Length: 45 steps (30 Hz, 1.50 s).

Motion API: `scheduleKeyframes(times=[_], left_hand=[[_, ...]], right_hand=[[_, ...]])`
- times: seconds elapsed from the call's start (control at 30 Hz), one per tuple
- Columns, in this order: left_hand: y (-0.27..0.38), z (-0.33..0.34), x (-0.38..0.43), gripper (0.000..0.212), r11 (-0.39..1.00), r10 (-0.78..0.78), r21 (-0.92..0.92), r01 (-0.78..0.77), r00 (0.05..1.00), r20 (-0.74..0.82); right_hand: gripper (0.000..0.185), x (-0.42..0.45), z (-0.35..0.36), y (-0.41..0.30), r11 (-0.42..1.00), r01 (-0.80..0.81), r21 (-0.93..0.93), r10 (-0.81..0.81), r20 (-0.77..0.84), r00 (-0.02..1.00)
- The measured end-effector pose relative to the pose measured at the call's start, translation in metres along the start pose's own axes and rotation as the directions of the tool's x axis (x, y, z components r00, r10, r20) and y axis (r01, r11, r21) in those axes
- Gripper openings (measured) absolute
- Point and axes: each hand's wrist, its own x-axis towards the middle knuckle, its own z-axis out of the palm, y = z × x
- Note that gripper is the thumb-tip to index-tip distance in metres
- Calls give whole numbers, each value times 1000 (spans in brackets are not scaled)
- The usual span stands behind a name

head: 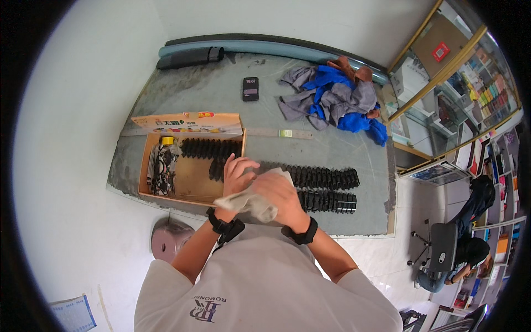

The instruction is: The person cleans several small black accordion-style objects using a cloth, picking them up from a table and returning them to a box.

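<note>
My right hand (pixel 274 191) holds a crumpled, pale cloth (pixel 250 203) that hangs below its fingers. Close beside it, my left hand (pixel 237 174) is raised with curled fingers, over the right edge of the cardboard box; whether it grips anything cannot be seen. The open cardboard box (pixel 143 166) holds rows of black parts (pixel 209 148), a yellow-capped container (pixel 167 141) and a tangle of small items at its left side. Right of my hands lie two rows of similar black parts, an upper row (pixel 327 177) and a lower row (pixel 332 202), partly hidden by my right hand.
A phone (pixel 250 89) lies behind the box, and a pile of blue, grey and brown cloths (pixel 332 95) at the back right. Rolls of sheet material (pixel 257 47) line the table's back edge. A metal ruler (pixel 265 133) lies mid-table. A seated person (pixel 473 253) is at the far right.
</note>
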Motion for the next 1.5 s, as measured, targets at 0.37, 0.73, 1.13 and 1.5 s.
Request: scheduleKeyframes(times=[0.37, 0.73, 1.13, 1.5], left_hand=[[5, -4, 2, 32, 994, -30, -108, 29, 999, -13], [15, -17, 14, 29, 971, -73, -230, 67, 997, -15], [-8, -16, 2, 29, 993, 96, -81, -91, 994, 58], [-15, -12, 4, 23, 999, 25, -42, -22, 996, 90]], right_hand=[[44, -5, -3, 13, 995, -98, 12, 99, -59, 993], [49, -11, -13, 32, 986, -169, -5, 168, -9, 986], [48, -8, -7, 16, 1000, -13, 24, 13, -12, 1000], [40, 4, -4, -15, 991, 127, 52, -129, 45, 991]])
